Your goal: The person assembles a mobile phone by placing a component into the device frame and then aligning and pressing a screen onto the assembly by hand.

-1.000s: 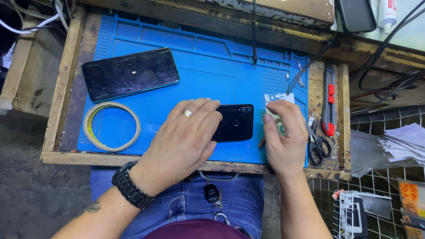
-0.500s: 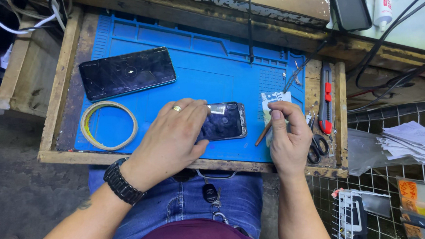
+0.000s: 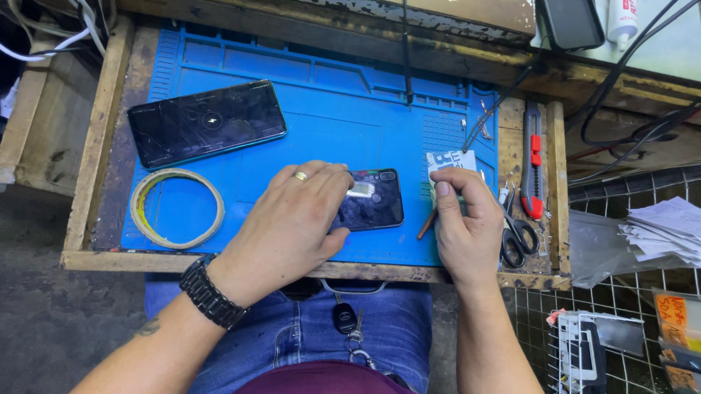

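Left hand [image 3: 288, 224] lies flat, open, pinning dark phone [image 3: 371, 200] on blue mat [image 3: 321, 102]; right hand [image 3: 464, 223] pinches small white card [image 3: 449, 164] beside it; keep phone steady, card edge low

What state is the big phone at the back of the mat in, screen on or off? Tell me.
On. The large phone lies flat, face up on the blue mat, and a small round icon glows mid-screen on otherwise dark, cracked glass.

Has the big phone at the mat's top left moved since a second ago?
No. The large dark phone still lies angled near the blue mat's upper left, just above the tape ring.
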